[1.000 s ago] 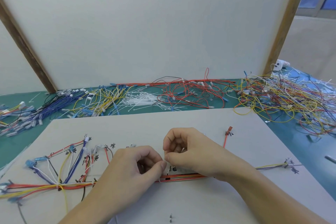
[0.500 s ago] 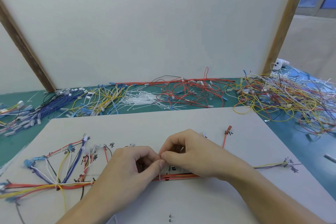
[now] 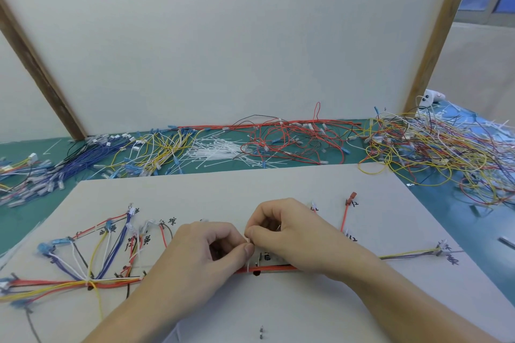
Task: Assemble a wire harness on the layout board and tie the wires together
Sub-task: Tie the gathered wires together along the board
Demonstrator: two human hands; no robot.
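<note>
Lowered since earlier, two hands, left hand [image 3: 200, 253] and right hand [image 3: 289, 234], grip pinching one cable tie [image 3: 248, 262].

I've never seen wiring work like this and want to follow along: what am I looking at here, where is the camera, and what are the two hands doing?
There is no machine here, just a person's two bare hands. The one picture comes from a camera worn on the head, looking forward and down.

The pale sheet is the layout board, with handwritten marks showing where wires go. Coloured wires laid along it form the wire harness.

The left hand and right hand meet at the middle of the board, both pinching a thin white cable tie looped around the red run of the harness.

Behind the board, on the green table, lie loose wire piles and spare white ties.
</note>
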